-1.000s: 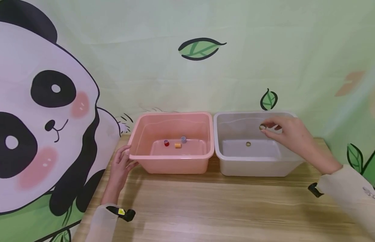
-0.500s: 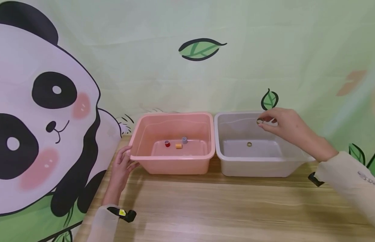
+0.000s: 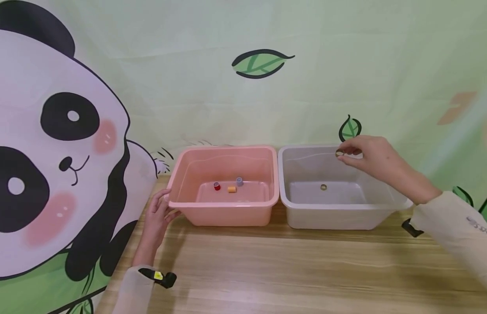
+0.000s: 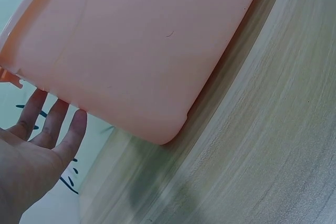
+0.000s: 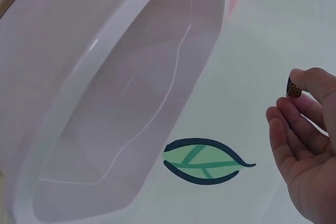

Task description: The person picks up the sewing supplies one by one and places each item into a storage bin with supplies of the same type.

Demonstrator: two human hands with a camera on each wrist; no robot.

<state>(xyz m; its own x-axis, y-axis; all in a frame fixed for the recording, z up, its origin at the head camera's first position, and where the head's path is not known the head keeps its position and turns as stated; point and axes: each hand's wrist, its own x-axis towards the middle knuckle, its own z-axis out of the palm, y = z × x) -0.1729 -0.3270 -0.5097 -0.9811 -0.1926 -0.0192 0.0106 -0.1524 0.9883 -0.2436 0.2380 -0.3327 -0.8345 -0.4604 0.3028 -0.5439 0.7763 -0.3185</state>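
My right hand (image 3: 373, 157) pinches a small brass-coloured thimble ring (image 3: 339, 153) over the back of the grey tub (image 3: 348, 206). In the right wrist view the thimble ring (image 5: 295, 88) shows a dimpled outer wall between thumb and fingertip. A similar brass-coloured ring (image 3: 324, 187) lies on the grey tub's floor. At the left end of the pink tub (image 3: 224, 204), my left hand (image 3: 157, 211) holds the rim, fingers above and below it. The left wrist view shows fingertips (image 4: 79, 119) against the tub's wall; the thumb is hidden there.
Inside the pink tub lie a red cylinder (image 3: 217, 186), an orange cylinder (image 3: 231, 189) and a pale blue cylinder (image 3: 239, 181), all small. Both tubs stand side by side on a wooden table (image 3: 267, 270), close to a printed panda backdrop (image 3: 188, 87).
My right hand has risen slightly toward the back of the grey tub, still pinching the thimble ring. The left hand and both tubs have stayed in place.
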